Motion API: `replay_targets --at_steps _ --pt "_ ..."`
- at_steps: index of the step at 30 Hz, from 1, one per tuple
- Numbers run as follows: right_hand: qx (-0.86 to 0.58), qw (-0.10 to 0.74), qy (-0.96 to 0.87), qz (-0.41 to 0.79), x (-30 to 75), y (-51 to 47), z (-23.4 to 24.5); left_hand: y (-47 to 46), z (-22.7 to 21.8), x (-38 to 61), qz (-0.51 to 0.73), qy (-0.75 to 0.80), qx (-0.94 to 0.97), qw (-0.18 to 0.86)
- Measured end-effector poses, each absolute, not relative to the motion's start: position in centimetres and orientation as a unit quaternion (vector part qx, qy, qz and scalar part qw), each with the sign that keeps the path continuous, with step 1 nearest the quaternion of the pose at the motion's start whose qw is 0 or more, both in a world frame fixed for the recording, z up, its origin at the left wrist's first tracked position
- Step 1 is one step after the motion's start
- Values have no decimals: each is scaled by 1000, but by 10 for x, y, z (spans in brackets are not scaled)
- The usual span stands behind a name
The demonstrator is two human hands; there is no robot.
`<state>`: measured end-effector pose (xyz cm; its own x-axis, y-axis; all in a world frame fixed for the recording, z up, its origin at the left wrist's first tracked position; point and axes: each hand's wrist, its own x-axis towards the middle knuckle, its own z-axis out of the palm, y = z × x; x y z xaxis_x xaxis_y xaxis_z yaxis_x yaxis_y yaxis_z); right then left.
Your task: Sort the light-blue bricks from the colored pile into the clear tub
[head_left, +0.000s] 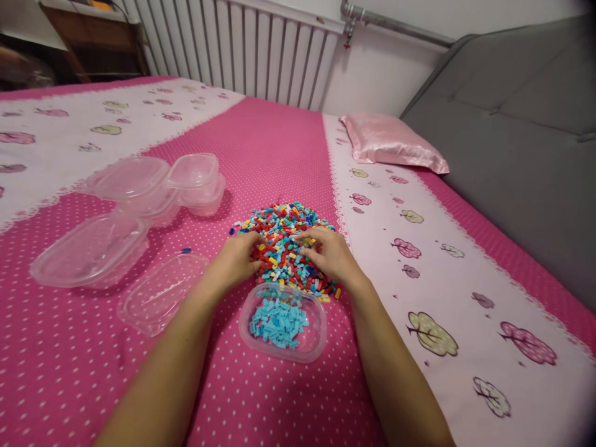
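Observation:
A heap of small coloured bricks (284, 226) in red, blue, yellow and white lies on the pink dotted bedspread (261, 143). My left hand (237, 259) rests on the heap's left side, fingers curled down into the pieces. On the heap's right side sits my right hand (328, 253), its fingers bent and pinching among the bricks. Whether either hand holds a brick is hidden. Just in front of the heap stands a clear plastic tub (313, 347) holding light blue bricks (278, 321) only.
Several empty clear tubs and lids lie to the left: a stack (153, 183), a large one (88, 251) and a lid (161, 292). A pink pillow (391, 143) lies at the back right by a grey headboard (521, 136). A radiator (242, 49) stands behind.

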<state>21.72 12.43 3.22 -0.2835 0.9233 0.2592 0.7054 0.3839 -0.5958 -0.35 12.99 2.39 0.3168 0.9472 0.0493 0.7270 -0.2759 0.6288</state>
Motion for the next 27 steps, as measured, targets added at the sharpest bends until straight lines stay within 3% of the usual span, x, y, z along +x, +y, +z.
replay_targets --at_steps 9,16,22,27 --pt "-625 293 -701 180 237 128 30 131 24 -2 327 556 709 285" --pt "-615 313 -697 194 232 126 36 129 30 -6 255 608 733 167" --pt "-542 252 -783 173 226 125 34 128 33 -5 212 608 743 184" --pt "-577 211 -777 141 224 124 35 128 34 -6 209 609 743 182"
